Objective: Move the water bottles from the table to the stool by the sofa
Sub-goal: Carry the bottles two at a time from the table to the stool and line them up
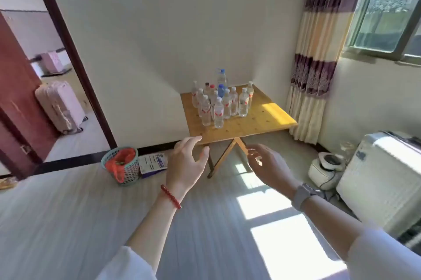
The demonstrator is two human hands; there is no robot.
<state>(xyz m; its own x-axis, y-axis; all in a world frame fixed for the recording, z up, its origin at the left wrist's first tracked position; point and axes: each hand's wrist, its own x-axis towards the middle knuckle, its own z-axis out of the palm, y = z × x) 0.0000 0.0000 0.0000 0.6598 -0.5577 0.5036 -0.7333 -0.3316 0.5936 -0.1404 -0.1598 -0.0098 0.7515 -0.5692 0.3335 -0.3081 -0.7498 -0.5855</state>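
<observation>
Several clear water bottles with white, blue and red caps stand clustered on a small wooden folding table in the room's corner. A taller bottle with a blue cap stands at the back of the cluster. My left hand, with a red bead bracelet on its wrist, is raised in front of the table's near edge, fingers apart and empty. My right hand, with a grey watch on its wrist, is beside it, also spread and empty. Both hands are short of the bottles. No stool or sofa is in view.
A teal basket with a red bag stands on the floor left of the table, a packet beside it. A white appliance and a white heater are at right. An open doorway at left shows a pink suitcase. A curtain hangs by the window.
</observation>
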